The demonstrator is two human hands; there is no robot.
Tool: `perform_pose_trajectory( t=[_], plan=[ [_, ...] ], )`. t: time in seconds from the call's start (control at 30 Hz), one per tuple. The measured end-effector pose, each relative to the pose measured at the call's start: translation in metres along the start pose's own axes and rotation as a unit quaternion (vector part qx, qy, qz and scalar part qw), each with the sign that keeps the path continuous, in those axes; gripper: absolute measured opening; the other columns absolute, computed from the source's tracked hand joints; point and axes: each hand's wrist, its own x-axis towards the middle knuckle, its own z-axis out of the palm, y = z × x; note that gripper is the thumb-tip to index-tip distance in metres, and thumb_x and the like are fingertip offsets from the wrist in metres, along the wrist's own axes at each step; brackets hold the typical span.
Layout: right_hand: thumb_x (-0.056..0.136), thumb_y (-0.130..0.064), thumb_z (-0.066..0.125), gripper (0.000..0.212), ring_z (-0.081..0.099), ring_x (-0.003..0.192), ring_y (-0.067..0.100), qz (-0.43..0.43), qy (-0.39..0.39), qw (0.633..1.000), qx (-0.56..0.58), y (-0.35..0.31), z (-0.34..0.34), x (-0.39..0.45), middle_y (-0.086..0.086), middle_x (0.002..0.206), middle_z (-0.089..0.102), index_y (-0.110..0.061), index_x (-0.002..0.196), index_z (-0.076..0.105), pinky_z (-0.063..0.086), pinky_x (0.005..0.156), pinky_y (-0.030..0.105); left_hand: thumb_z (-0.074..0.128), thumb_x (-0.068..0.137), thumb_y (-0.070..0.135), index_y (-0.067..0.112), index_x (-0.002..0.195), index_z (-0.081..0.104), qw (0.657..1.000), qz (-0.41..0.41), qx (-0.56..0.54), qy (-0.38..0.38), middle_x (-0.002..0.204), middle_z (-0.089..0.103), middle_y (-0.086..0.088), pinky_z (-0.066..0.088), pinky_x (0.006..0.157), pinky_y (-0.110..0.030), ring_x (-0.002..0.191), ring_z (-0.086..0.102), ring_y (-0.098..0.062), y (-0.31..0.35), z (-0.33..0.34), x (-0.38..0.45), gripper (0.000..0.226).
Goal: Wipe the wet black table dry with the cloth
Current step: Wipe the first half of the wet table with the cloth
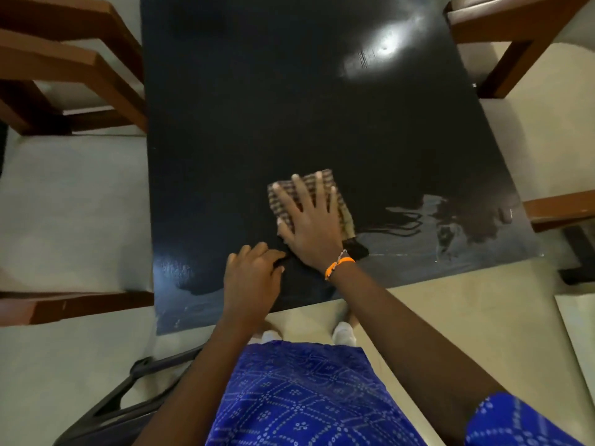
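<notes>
A square black table (pixel 257 107) fills the middle of the head view. A folded checked cloth (pixel 346 217) lies near its front edge. My right hand (pixel 309 220) presses flat on the cloth with fingers spread, an orange band on the wrist. My left hand (pixel 254 272) rests on the table just left of it, fingers curled, holding nothing. Water streaks (pixel 428 217) glisten on the front right of the table. A smeared wet patch (pixel 180 284) shows at the front left corner.
Brown wooden chairs with pale seats stand on the left (pixel 74 78) and on the right (pixel 515 37). A dark chair frame (pixel 122 397) sits on the pale floor by my left leg. Light glares off the table's far right.
</notes>
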Motion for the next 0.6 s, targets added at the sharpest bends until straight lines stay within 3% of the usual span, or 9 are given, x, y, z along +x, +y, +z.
perform_pose_trajectory(
  t=[0.1,0.17,0.47,0.6],
  plan=[
    [0.086,-0.047,0.042,0.061,0.018,0.144,0.034,-0.077,-0.020,0.997,-0.012,0.034,-0.006,-0.015,0.001,0.156,0.025,-0.037,0.145,0.028,0.014,0.114,0.058,0.066,0.081,0.018,0.018,0.110,0.066,0.999,-0.026,-0.019,0.030,0.090,0.064,-0.004,0.030,0.074,-0.030,0.084,0.057,-0.024,0.009,0.003,-0.002,0.029],
    [0.086,-0.046,0.043,0.061,0.018,0.144,0.032,-0.060,-0.017,0.998,-0.012,0.069,-0.014,-0.026,0.000,0.156,0.025,-0.038,0.144,0.029,0.014,0.114,0.057,0.066,0.080,0.016,0.018,0.111,0.066,0.999,-0.006,-0.015,0.029,0.087,0.064,-0.005,0.030,0.072,-0.030,0.081,0.058,-0.025,0.029,0.006,0.002,0.031],
    [0.084,-0.045,0.033,0.062,0.020,0.143,0.034,0.206,0.023,0.978,-0.032,0.253,-0.052,-0.081,0.001,0.155,0.027,-0.034,0.145,0.031,0.019,0.113,0.057,0.052,0.089,0.030,0.023,0.136,0.043,0.991,0.128,-0.008,-0.044,0.112,0.058,0.001,0.034,0.085,-0.031,0.101,0.051,-0.019,0.158,0.045,0.041,0.048],
    [0.084,-0.047,0.029,0.062,0.018,0.144,0.036,0.258,0.035,0.965,-0.029,0.290,-0.057,-0.080,0.003,0.154,0.029,-0.033,0.144,0.030,0.018,0.114,0.057,0.052,0.089,0.034,0.021,0.140,0.035,0.988,0.146,-0.008,-0.056,0.112,0.056,0.000,0.035,0.088,-0.033,0.102,0.050,-0.019,0.200,0.064,0.053,0.055]
  ],
)
